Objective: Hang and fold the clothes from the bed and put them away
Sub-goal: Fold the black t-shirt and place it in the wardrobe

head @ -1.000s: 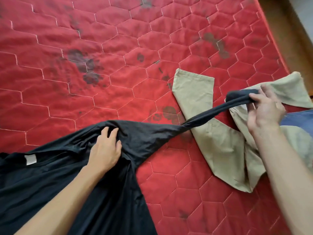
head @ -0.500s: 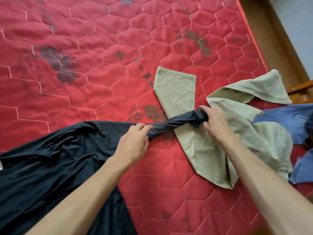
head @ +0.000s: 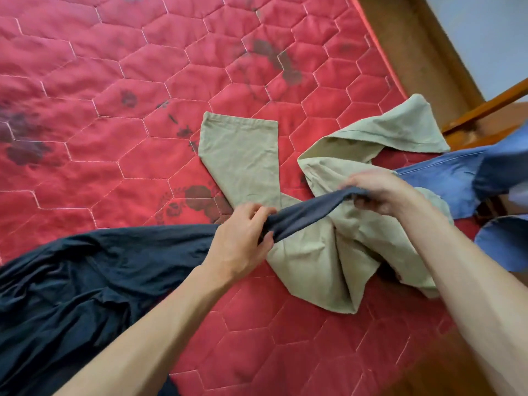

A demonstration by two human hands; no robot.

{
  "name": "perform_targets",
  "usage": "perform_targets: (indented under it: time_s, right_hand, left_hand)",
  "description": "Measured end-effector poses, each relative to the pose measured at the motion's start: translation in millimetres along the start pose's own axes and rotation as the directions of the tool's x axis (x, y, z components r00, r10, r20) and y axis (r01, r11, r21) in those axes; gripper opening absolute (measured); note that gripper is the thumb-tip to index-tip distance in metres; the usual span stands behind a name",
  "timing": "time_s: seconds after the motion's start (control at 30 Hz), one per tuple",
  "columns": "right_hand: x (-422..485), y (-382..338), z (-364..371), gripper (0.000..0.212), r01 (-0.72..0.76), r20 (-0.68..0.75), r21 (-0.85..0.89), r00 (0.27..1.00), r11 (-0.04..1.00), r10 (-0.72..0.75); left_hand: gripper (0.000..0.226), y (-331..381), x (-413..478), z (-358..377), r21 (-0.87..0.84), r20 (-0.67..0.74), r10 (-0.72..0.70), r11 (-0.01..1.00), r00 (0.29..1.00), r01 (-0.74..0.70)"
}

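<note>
A dark navy shirt lies crumpled across the lower left of the red quilted mattress. One sleeve of it stretches to the right, off the surface. My left hand grips that sleeve near the shirt's body. My right hand pinches the sleeve's end, fingers curled round the cuff. Under the sleeve lie khaki trousers, one leg spread flat toward the far side, the other bunched to the right.
A blue denim garment lies at the right edge of the mattress, partly under the khaki trousers. Beyond the mattress's right side runs a wooden bed frame with a wooden rail.
My left hand moved from the shirt's body along the sleeve and now grips it. My right hand brought the sleeve end down and inward, then out to the right again, opening the bunched cuff.
</note>
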State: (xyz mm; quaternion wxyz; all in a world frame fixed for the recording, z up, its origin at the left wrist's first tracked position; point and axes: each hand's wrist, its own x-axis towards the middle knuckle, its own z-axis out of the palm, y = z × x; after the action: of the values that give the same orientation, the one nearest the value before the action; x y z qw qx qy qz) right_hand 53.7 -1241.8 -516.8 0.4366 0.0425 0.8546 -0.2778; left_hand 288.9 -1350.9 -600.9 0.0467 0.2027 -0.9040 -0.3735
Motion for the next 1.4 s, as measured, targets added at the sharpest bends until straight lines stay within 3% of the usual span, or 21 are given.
perform_targets:
  time_s: [0.1, 0.2, 0.3, 0.4, 0.5, 0.57, 0.67, 0.73, 0.87, 0.93, 1.03, 1.1, 1.17, 1.23, 1.27, 1.33, 1.4]
  right_hand:
    - [1.8, 5.2, -10.2, 0.037, -0.092, 0.149, 0.098, 0.986, 0.991, 0.076]
    - [5.2, 10.9, -18.1, 0.036, -0.097, 0.112, 0.229, 0.991, 0.969, 0.072]
    - [-4.6, 15.7, -17.9, 0.038, -0.068, 0.121, 0.338, 0.992, 0.939, 0.028]
    - [-20.2, 19.3, -21.8, 0.029, 0.061, 0.132, 0.286, 0.986, 0.956, -0.103]
    - [-35.4, 28.1, -32.4, 0.038, 0.225, 0.299, 0.215, 0.911, 0.95, -0.283]
    - [-40.8, 29.2, -36.7, 0.044, 0.293, 0.382, 0.036, 0.88, 0.956, -0.284]
    - [-49.5, 21.4, -32.5, 0.046, 0.425, 0.396, -0.233, 0.863, 0.875, -0.314]
    - [-56.4, 16.3, -26.6, 0.045, 0.437, 0.37, -0.233, 0.866, 0.869, -0.336]
    - [-79.5, 10.0, -5.0, 0.07, 0.356, 0.504, 0.071, 0.793, 0.932, -0.341]
    - [-101.0, 5.0, 18.1, 0.055, 0.447, 0.542, -0.01, 0.754, 0.895, -0.37]
    - [-132.6, 2.8, 63.6, 0.03, 0.633, 0.308, -0.194, 0.765, 0.749, -0.566]
    - [-148.8, 3.6, 97.4, 0.02, 0.609, 0.192, -0.166, 0.791, 0.776, -0.58]
    - [-160.6, 4.9, 137.2, 0.015, 0.556, 0.156, -0.156, 0.83, 0.816, -0.536]
    - [-178.7, 4.5, 184.8, 0.013, 0.538, 0.141, -0.097, 0.84, 0.838, -0.523]
    - [-192.9, 2.7, 212.3, 0.013, 0.534, 0.139, -0.055, 0.841, 0.844, -0.523]
    - [-222.1, -0.2, 271.3, 0.012, 0.532, 0.182, -0.017, 0.834, 0.847, -0.52]
    - [-248.5, -0.4, 330.6, 0.013, 0.531, 0.265, -0.037, 0.822, 0.847, -0.504]
  left_hand:
    - [0.054, 18.8, 10.4, 16.3, -0.058, 0.082, 0.096, 0.994, 0.992, -0.091]
    - [0.069, 31.6, 18.5, 30.8, -0.037, 0.147, 0.119, 0.993, 0.982, -0.115]
    - [0.049, 44.8, 26.1, 41.0, 0.001, 0.14, 0.067, 0.998, 0.988, -0.068]
    - [0.032, 58.2, 31.0, 40.6, -0.157, 0.053, -0.018, 0.987, 0.998, 0.026]
    - [0.029, 66.6, 35.6, 28.0, -0.452, 0.177, -0.105, 0.874, 0.979, 0.176]
    - [0.034, 69.1, 40.0, 12.4, -0.559, 0.266, -0.106, 0.793, 0.958, 0.243]
    - [0.04, 66.2, 45.1, -7.9, -0.646, 0.338, -0.136, 0.686, 0.931, 0.335]
    - [0.052, 58.5, 48.1, -21.1, -0.659, 0.398, -0.205, 0.614, 0.894, 0.435]
    - [0.053, 41.7, 38.6, -38.6, -0.718, 0.521, -0.287, 0.363, 0.804, 0.594]
    - [0.049, 38.3, 30.6, -51.1, -0.762, 0.482, -0.269, 0.341, 0.834, 0.55]
    - [0.014, 35.9, 1.2, -82.1, -0.786, 0.355, -0.331, 0.401, 0.874, 0.471]
    - [0.015, 23.2, -22.6, -96.4, -0.804, 0.292, -0.386, 0.397, 0.875, 0.443]
    - [0.024, -2.4, -50.5, -108.6, -0.777, 0.195, -0.453, 0.471, 0.87, 0.419]
    - [0.026, -34.7, -84.8, -120.9, -0.762, 0.07, -0.592, 0.488, 0.803, 0.426]
    - [0.024, -48.8, -107.2, -128.5, -0.8, 0.063, -0.66, 0.415, 0.749, 0.433]
    - [0.017, -68.8, -155.2, -143.1, -0.896, 0.179, -0.706, 0.172, 0.686, 0.41]
    - [0.036, -84.6, -207.4, -159.3, -0.93, 0.308, -0.674, -0.064, 0.671, 0.362]
